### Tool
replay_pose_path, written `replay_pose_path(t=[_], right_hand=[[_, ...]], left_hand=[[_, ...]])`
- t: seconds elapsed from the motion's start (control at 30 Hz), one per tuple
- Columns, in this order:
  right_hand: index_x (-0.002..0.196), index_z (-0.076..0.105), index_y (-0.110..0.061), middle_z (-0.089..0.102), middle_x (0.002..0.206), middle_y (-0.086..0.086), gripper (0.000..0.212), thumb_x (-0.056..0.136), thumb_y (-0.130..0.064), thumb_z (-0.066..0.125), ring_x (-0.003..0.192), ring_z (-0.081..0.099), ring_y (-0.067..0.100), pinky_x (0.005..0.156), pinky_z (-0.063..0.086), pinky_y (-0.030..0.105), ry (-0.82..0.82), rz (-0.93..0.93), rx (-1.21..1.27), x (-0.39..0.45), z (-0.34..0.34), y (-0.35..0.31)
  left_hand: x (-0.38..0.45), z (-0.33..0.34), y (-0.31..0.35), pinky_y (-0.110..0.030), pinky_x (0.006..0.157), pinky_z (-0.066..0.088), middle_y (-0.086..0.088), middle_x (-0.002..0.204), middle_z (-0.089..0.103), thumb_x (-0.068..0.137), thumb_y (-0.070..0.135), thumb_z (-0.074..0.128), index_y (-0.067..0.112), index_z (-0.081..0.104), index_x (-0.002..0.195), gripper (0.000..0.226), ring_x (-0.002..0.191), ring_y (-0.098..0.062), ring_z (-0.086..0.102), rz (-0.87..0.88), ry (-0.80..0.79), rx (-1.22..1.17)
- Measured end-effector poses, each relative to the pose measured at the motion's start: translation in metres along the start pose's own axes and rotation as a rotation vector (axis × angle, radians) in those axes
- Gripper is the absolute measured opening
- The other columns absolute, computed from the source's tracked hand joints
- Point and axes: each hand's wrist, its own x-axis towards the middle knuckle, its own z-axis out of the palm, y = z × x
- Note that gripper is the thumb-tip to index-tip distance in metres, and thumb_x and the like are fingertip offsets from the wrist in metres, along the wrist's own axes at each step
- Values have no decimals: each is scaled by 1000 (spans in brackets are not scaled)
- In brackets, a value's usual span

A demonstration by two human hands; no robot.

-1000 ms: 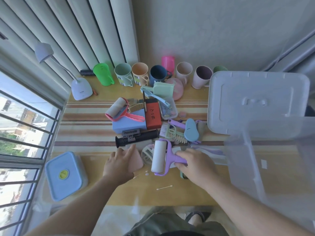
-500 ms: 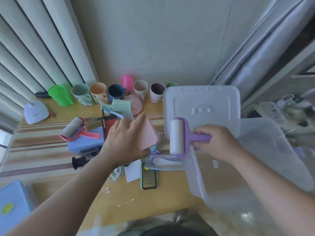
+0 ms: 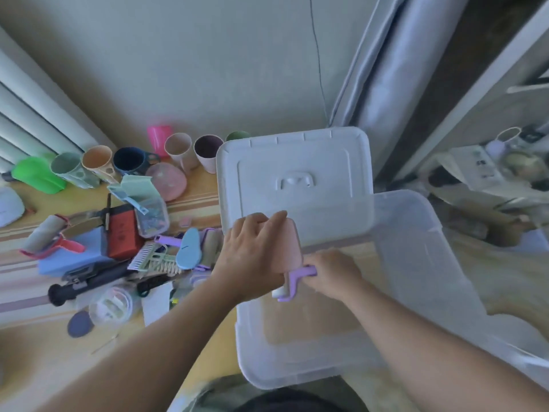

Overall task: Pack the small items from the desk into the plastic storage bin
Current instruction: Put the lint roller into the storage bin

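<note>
Your desk [image 3: 190, 337] is cluttered with cups [image 3: 178, 148], a comb [image 3: 148, 258] and a pink roller [image 3: 47, 236]; the lid [image 3: 297, 173] leans behind the bin [image 3: 416, 263]. Over the bin, your left hand [image 3: 249, 257] grips a pink pad [image 3: 289, 245], and your right hand [image 3: 332, 273] grips the purple roller [image 3: 292, 283].

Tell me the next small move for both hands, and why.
Probably lower both hands and let go: the left hand holds the pink pad and the right hand the purple lint roller, both already above the open storage bin, which looks empty.
</note>
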Motion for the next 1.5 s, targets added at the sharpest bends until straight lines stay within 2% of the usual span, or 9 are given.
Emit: replay_pose_path(t=[0.13,0.43,0.6,0.8,0.93,1.1,1.27,1.33,1.5], right_hand=[[97,67,-33,61,90,-5,14,90,-44,61,102,60,32,74,38,37,-36,-56,-64,32,34,-2],[109,67,-27,58,109,3,15,95,-29,61,113,55,34,76,37,35,-92,-51,52,55,61,3],[142,50,-40,51,128,-3,54,91,-32,67,116,56,22,83,51,36,-46,-121,303,37,25,15],[158,19,-48,36,149,-7,103,74,-36,76,131,49,19,87,58,42,64,-295,237,-22,-21,40],[159,17,-50,22,160,-7,111,71,-42,83,137,42,23,90,58,44,56,-258,144,-38,-28,38],[154,33,-27,29,159,-4,102,68,-50,82,131,46,29,96,55,49,91,-295,85,-47,-24,29],[153,32,-22,36,150,2,101,66,-46,79,121,51,30,93,55,47,37,-335,25,-46,-8,20],[150,33,-24,36,145,0,96,67,-42,77,120,51,31,89,56,47,-41,-307,20,-42,-1,18],[147,24,-30,35,135,-3,98,67,-23,79,108,55,30,76,57,48,-353,-306,-37,-38,30,3]], left_hand=[[-5,17,7,-43,97,42,0,127,47,52,52,50,34,30,153,104,114,-32,46,-89,-15,9],[-19,32,8,-42,95,45,1,132,48,56,38,74,35,26,156,111,119,-30,49,-99,-133,90],[-9,34,14,-41,97,42,2,134,40,57,55,65,38,20,154,108,116,-30,49,-169,-331,149],[19,48,29,-34,80,50,5,123,53,66,75,65,41,52,132,75,106,-19,58,-657,-516,-627],[28,57,27,-27,54,39,-4,74,65,69,68,64,19,68,99,57,57,-21,59,-966,-736,-1064],[27,68,24,-28,53,38,-11,63,57,72,68,56,14,59,89,56,49,-25,52,-1058,-821,-1000],[16,71,29,-38,70,51,-15,85,65,85,53,49,12,62,96,45,70,-31,61,-1165,-739,-1007],[9,74,31,-44,89,57,-9,107,64,93,40,49,19,61,113,31,88,-28,63,-1048,-505,-908],[-1,52,33,-41,97,49,-2,129,57,86,17,65,26,65,122,37,118,-26,54,-122,-155,-166]])
